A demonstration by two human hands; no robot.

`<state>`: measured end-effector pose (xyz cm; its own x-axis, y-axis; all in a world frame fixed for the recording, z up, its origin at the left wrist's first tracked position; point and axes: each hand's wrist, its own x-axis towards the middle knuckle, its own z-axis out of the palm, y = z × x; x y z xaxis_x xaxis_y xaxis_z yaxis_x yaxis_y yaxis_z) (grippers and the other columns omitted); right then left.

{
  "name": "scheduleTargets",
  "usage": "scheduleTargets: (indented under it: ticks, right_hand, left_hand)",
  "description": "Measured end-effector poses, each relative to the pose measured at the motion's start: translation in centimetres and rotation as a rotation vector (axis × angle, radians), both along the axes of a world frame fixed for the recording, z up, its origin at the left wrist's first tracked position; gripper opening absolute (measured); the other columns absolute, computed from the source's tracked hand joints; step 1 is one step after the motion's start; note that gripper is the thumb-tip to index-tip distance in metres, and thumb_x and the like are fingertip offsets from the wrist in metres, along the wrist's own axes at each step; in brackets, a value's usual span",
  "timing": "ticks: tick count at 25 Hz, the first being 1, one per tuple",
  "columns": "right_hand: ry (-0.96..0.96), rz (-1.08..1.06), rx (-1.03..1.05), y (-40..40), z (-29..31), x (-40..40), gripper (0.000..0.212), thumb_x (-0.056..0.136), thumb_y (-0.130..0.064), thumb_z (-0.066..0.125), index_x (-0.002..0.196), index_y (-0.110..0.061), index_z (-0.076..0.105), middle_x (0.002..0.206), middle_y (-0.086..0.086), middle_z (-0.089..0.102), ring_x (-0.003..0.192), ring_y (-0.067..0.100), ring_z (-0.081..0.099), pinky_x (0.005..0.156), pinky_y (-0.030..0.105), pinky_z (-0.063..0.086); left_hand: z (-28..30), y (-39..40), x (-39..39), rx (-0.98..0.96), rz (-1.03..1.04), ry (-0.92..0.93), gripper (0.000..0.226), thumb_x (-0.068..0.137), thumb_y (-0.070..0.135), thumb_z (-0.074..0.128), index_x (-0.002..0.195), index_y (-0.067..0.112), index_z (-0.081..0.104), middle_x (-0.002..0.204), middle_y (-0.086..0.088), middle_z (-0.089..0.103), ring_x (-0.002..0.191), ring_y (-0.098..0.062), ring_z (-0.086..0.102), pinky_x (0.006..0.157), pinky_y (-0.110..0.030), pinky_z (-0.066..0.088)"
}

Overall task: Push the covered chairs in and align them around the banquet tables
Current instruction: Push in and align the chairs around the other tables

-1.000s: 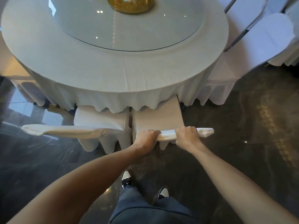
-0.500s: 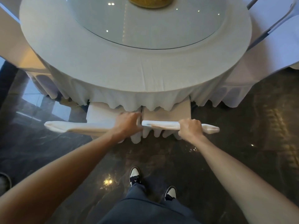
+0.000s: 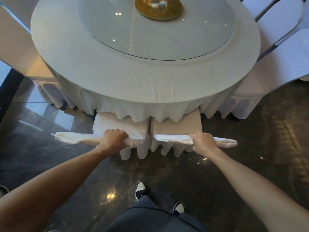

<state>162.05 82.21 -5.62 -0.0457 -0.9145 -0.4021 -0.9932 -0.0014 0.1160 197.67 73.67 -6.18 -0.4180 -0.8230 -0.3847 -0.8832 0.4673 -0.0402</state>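
Observation:
Two white-covered chairs stand side by side at the near edge of a round banquet table [image 3: 103, 72] with a white cloth. The left chair [image 3: 117, 126] has its seat partly under the tablecloth's hem, and my left hand [image 3: 113, 139] grips the top of its backrest. The right chair [image 3: 177, 128] sits tight against it, seat also partly under the cloth. My right hand [image 3: 203, 143] grips the top of that backrest. The two backrest tops lie nearly in one line.
A glass turntable [image 3: 158, 34] with a gold centrepiece [image 3: 158, 7] lies on the table. More covered chairs stand at the left [image 3: 15, 47] and right [image 3: 250, 86]. The floor is dark polished stone [image 3: 250, 148]. My shoes [image 3: 141, 190] are just behind the chairs.
My left hand moved from the right chair's backrest to the left chair's. Both chairs have slid further under the table, and the left chair is now level with the right one.

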Motion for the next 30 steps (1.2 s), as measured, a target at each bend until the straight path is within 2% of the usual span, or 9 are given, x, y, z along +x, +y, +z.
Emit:
scheduleTargets:
  ticks: [3,8,12,17,24,30]
  right_hand:
    - [0.013,-0.006,0.014,0.8,0.2,-1.4,0.02,0.078,-0.015,0.06,0.096,-0.024,0.061,0.093,0.004,0.069,0.088,0.03,0.064,0.066,0.034,0.036]
    - [0.063,-0.067,0.036,0.5,0.4,-2.0,0.02,0.081,-0.014,0.061,0.099,-0.024,0.064,0.091,0.002,0.068,0.083,0.026,0.063,0.067,0.034,0.04]
    - [0.14,-0.092,0.035,0.2,0.5,-2.5,0.017,0.083,-0.018,0.063,0.099,-0.024,0.065,0.093,0.002,0.068,0.085,0.025,0.064,0.07,0.035,0.042]
    - [0.19,-0.081,0.048,-0.1,0.0,-1.4,0.017,0.084,-0.021,0.064,0.101,-0.021,0.066,0.092,0.002,0.068,0.086,0.024,0.065,0.067,0.034,0.041]
    - [0.231,-0.111,0.021,-0.5,0.0,-1.8,0.016,0.082,-0.027,0.067,0.097,-0.021,0.066,0.086,0.0,0.067,0.077,0.021,0.062,0.065,0.032,0.042]
    - [0.221,-0.102,0.005,-0.9,-0.1,-1.3,0.016,0.083,-0.028,0.067,0.097,-0.02,0.067,0.087,0.001,0.068,0.079,0.022,0.064,0.065,0.032,0.043]
  left_hand:
    - [0.0,-0.5,-0.8,-0.009,-0.013,0.018,0.016,0.078,0.035,0.065,0.091,0.031,0.073,0.077,0.006,0.067,0.068,-0.016,0.06,0.066,-0.03,0.046]
    - [-0.1,-0.9,-4.2,-0.042,-0.109,-0.007,0.017,0.079,0.035,0.063,0.091,0.027,0.071,0.079,0.002,0.067,0.066,-0.019,0.055,0.06,-0.029,0.037]
    - [-0.6,-0.4,-4.9,-0.05,-0.089,0.024,0.019,0.079,0.036,0.065,0.093,0.025,0.073,0.079,0.002,0.068,0.064,-0.019,0.057,0.059,-0.028,0.04]
    - [-1.0,0.2,-4.5,-0.087,-0.061,0.058,0.015,0.081,0.037,0.064,0.09,0.028,0.071,0.073,0.007,0.061,0.062,-0.016,0.054,0.058,-0.027,0.035]
    - [-0.9,-0.4,-4.1,-0.044,-0.114,0.053,0.02,0.082,0.038,0.062,0.094,0.026,0.072,0.078,0.002,0.069,0.067,-0.02,0.062,0.065,-0.031,0.051]
    - [-0.8,0.0,-3.5,-0.058,-0.169,0.048,0.021,0.084,0.041,0.061,0.098,0.029,0.07,0.08,0.003,0.069,0.069,-0.019,0.062,0.065,-0.03,0.047]
